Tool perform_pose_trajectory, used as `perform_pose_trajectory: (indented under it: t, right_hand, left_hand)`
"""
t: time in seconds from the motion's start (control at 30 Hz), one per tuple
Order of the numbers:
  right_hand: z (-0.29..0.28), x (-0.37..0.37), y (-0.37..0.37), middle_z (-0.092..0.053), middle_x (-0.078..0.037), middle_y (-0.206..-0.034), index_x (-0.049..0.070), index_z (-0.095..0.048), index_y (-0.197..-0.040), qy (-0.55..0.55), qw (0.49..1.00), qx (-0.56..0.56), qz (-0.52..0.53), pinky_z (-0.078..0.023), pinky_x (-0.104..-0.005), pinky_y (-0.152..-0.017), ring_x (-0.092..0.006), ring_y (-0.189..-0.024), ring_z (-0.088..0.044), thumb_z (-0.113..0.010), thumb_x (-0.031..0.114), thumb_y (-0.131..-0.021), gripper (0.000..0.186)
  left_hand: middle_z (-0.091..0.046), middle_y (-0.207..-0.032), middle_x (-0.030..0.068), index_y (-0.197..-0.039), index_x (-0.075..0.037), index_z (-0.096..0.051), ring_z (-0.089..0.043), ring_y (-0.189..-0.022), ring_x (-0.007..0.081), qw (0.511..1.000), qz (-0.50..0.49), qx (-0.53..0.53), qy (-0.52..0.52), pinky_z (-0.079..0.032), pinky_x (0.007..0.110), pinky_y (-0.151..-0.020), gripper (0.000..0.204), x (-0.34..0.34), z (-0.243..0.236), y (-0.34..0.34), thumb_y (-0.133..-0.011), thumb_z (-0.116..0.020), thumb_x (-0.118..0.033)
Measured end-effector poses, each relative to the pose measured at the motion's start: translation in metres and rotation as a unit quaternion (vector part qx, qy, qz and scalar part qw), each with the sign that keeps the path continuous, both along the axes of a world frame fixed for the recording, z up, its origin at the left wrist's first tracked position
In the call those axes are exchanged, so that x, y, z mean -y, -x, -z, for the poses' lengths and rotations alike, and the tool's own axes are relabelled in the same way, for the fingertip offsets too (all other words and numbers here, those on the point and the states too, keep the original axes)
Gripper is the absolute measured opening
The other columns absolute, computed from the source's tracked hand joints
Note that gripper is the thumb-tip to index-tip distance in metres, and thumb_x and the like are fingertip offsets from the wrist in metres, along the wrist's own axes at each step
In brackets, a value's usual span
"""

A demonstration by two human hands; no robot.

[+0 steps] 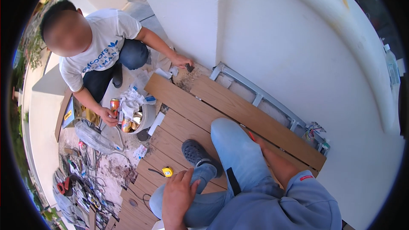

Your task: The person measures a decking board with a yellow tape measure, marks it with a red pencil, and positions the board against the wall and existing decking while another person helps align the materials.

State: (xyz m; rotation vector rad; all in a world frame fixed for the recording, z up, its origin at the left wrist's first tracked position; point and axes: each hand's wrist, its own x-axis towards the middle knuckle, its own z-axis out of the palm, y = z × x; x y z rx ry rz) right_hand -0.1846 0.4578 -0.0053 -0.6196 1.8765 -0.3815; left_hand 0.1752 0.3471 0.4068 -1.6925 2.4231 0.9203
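Observation:
My left hand (178,194) lies over my bent left knee, fingers laid out and holding nothing. Just beyond its fingertips, a yellow tape measure (168,171) sits on the brown deck boards (170,130). My right hand (260,144) is low beside my right knee, over the boards near the wall. A slim red-orange thing (252,136) sticks out at its fingers and seems gripped there; the knee hides part of the hand. Close by runs a long loose-looking board (255,121), with a dark gap along its near edge.
A grey metal frame (260,91) follows the white wall (294,59), with bundled wires (313,131) at its end. A co-worker (104,42) crouches far left, one hand on a small dark piece (189,67), the other by a rubbish-filled bucket (147,119). Cables and tools (85,187) litter the left ground.

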Motion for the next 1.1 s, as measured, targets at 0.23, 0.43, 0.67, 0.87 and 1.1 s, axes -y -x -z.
perform_pose_trajectory:
  t: [0.23, 0.43, 0.67, 0.87, 1.1]
  right_hand:
    - [-0.001, 0.028, -0.029, -0.072, -0.022, -0.084, -0.005, -0.073, -0.092, 0.056, 0.998, -0.022, 0.008, -0.054, -0.0459, -0.076, -0.0310, -0.077, -0.068, -0.068, 0.040, -0.092, 0.046]
    - [0.001, -0.017, -0.011, -0.072, -0.026, -0.092, -0.002, -0.073, -0.094, 0.059, 0.990, -0.120, 0.046, -0.054, -0.0535, -0.081, -0.0431, -0.089, -0.070, -0.058, 0.040, -0.097, 0.045]
    - [-0.005, -0.089, 0.040, -0.064, -0.024, -0.126, 0.004, -0.072, -0.112, -0.077, 0.923, -0.362, 0.103, -0.056, -0.0502, -0.087, -0.0373, -0.111, -0.067, -0.054, 0.027, -0.097, 0.032]
    - [0.009, -0.138, 0.094, -0.039, -0.023, -0.155, -0.004, -0.048, -0.144, -0.145, 0.912, -0.384, 0.026, -0.053, -0.0458, -0.102, -0.0378, -0.144, -0.039, -0.061, 0.027, -0.095, 0.059]
    - [0.025, -0.148, 0.114, -0.027, -0.025, -0.164, -0.004, -0.030, -0.156, -0.173, 0.923, -0.321, -0.119, -0.043, -0.0435, -0.115, -0.0372, -0.150, -0.031, -0.058, 0.028, -0.096, 0.073]
  left_hand:
    - [-0.067, -0.122, 0.0250, -0.135, -0.002, -0.061, -0.067, -0.110, 0.0358, 0.996, -0.014, 0.033, -0.078, -0.053, 0.042, -0.095, 0.044, 0.006, -0.004, -0.008, -0.098, -0.068, -0.025]
    - [-0.067, -0.128, 0.0229, -0.139, -0.003, -0.059, -0.066, -0.113, 0.0344, 0.984, 0.014, 0.093, -0.152, -0.051, 0.042, -0.098, 0.044, 0.009, -0.007, 0.017, -0.101, -0.062, -0.026]
    - [-0.066, -0.131, 0.0234, -0.139, -0.001, -0.059, -0.065, -0.114, 0.0345, 0.972, 0.063, 0.140, -0.176, -0.050, 0.042, -0.099, 0.047, 0.009, -0.011, 0.043, -0.102, -0.061, -0.030]
    - [-0.065, -0.130, 0.0243, -0.139, -0.001, -0.059, -0.064, -0.117, 0.0370, 0.965, 0.127, 0.165, -0.162, -0.050, 0.042, -0.100, 0.043, -0.005, -0.017, 0.087, -0.101, -0.060, -0.021]
    - [-0.066, -0.128, 0.0245, -0.138, -0.002, -0.059, -0.065, -0.116, 0.0368, 0.963, 0.160, 0.152, -0.153, -0.051, 0.042, -0.099, 0.040, -0.016, -0.008, 0.115, -0.100, -0.060, -0.015]
